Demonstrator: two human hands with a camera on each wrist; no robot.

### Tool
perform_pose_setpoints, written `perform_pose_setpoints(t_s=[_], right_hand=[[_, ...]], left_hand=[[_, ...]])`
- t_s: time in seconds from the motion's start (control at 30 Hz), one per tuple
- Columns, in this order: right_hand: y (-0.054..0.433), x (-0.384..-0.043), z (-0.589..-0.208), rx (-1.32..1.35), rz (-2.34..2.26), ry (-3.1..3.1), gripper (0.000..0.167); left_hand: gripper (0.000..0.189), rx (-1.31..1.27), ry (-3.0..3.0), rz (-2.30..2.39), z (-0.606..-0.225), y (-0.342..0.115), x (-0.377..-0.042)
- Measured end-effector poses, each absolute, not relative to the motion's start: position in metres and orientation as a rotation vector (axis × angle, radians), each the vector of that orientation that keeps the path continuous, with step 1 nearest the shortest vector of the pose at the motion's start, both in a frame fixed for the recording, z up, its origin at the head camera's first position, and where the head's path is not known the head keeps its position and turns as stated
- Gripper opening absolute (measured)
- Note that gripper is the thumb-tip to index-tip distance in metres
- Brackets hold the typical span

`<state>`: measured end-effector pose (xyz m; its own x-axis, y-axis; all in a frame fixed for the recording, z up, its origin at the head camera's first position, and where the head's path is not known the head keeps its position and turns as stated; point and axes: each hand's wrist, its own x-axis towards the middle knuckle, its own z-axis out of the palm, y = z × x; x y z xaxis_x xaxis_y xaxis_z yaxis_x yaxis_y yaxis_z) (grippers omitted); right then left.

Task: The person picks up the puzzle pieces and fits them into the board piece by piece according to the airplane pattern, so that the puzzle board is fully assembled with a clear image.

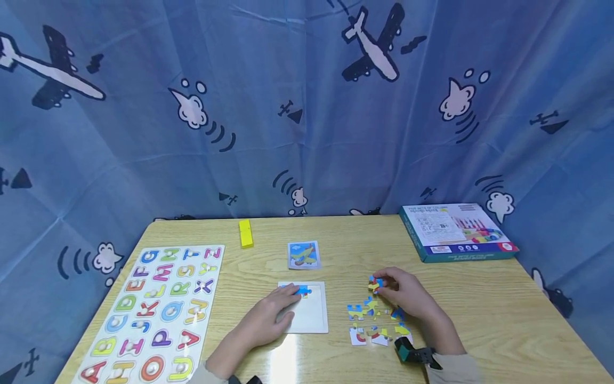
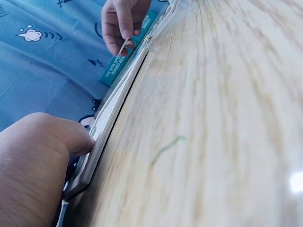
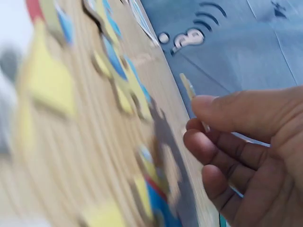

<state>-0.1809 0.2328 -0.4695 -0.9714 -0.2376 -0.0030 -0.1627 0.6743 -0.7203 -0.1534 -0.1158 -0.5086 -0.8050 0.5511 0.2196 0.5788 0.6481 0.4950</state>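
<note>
My right hand (image 1: 404, 291) pinches a jigsaw piece (image 1: 373, 285) coloured blue, yellow and red between thumb and fingers, raised over the loose pieces. Seen from the right wrist, the piece (image 3: 188, 86) is edge-on at the thumb tip. My left hand (image 1: 268, 318) rests on the white puzzle tray (image 1: 309, 317), its fingers stretched toward the upper left corner. Blue pieces (image 1: 303, 290) lie there, partly hidden under those fingers. In the left wrist view the thumb (image 2: 78, 137) lies at the edge of the tray. Several loose jigsaw pieces (image 1: 356, 312) are spread below my right hand.
Behind the tray lies a picture card (image 1: 304, 255) with a yellow plane. A yellow block (image 1: 246, 233) stands toward the back. The alphabet board (image 1: 155, 309) covers the table's left side, and a flat box (image 1: 458, 232) sits at the back right before a blue curtain (image 1: 307, 106).
</note>
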Motion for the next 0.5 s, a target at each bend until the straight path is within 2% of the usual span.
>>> perform_pose_setpoints(t_s=[0.5], right_hand=[[0.183,-0.176,-0.472,-0.543,-1.172,2.788,0.023]], left_hand=[[0.038,-0.971,-2.796,-0.868,-0.509,-0.116,-0.153]])
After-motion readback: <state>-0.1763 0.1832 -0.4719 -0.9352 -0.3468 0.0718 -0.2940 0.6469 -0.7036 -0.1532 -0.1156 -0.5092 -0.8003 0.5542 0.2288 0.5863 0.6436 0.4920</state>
